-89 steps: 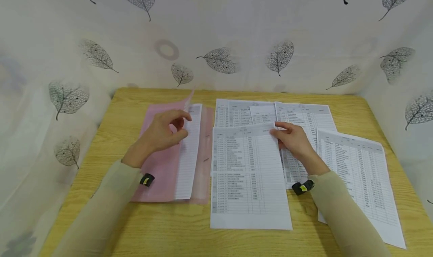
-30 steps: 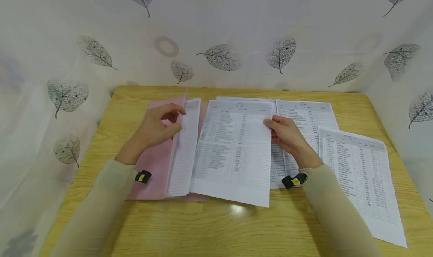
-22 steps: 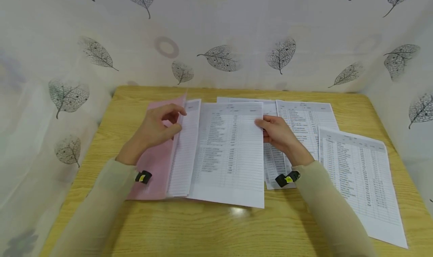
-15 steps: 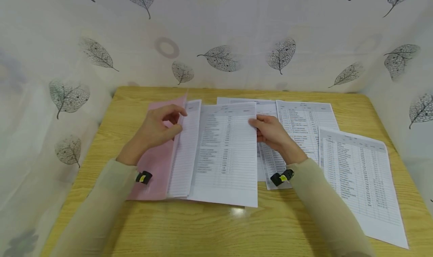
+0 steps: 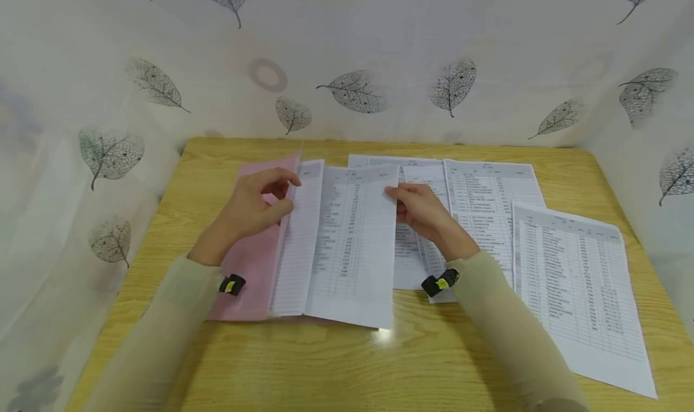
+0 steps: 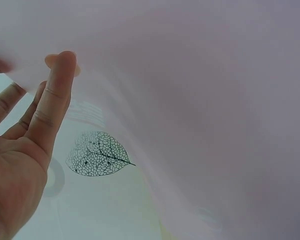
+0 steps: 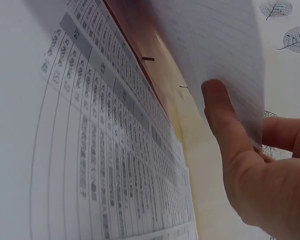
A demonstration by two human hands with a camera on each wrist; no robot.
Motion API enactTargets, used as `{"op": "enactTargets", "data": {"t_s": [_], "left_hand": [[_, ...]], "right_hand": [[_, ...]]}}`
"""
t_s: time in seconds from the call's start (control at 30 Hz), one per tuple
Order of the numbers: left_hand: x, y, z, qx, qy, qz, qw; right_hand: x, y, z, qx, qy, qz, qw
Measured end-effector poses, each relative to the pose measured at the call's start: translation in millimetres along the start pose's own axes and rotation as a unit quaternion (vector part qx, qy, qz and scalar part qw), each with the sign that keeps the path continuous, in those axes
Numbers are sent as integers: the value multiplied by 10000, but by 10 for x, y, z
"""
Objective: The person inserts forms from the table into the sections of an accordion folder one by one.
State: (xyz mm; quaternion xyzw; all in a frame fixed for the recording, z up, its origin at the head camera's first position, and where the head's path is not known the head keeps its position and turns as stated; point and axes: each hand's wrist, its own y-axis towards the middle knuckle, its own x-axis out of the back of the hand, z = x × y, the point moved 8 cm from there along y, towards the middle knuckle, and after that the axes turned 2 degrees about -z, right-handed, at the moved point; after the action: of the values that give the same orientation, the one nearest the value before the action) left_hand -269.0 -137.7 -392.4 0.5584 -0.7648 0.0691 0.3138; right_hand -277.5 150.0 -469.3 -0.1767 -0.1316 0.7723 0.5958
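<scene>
My left hand (image 5: pixel 252 206) pinches the raised cover of a pink folder (image 5: pixel 246 279) near its top edge; in the left wrist view the translucent pink cover (image 6: pixel 205 100) fills much of the frame. Lined white papers (image 5: pixel 295 249) show inside the folder. A printed sheet (image 5: pixel 352 249) stands slightly bowed just right of them, its left edge tucked behind these papers. My right hand (image 5: pixel 425 214) pinches its upper right edge, thumb in front. From the right wrist, the thumb lies flat against the held sheet (image 7: pixel 215 45).
Printed sheets lie on the wooden table (image 5: pixel 347 370): overlapping ones (image 5: pixel 414 267) behind my right hand, another sheet (image 5: pixel 488 201) farther right, and one (image 5: pixel 580 291) slanted at the far right. A leaf-patterned curtain (image 5: pixel 406 50) rises behind the table.
My right hand has carried the printed sheet up and leftward, and its left edge has slid in behind the folder's papers. My left hand has shifted slightly left with the cover.
</scene>
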Motion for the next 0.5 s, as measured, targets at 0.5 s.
{"op": "enactTargets", "data": {"t_s": [0.5], "left_hand": [[-10, 4, 35, 19, -95, -29, 9999]], "right_hand": [[-169, 132, -14, 34, -737, 469, 9962]]}}
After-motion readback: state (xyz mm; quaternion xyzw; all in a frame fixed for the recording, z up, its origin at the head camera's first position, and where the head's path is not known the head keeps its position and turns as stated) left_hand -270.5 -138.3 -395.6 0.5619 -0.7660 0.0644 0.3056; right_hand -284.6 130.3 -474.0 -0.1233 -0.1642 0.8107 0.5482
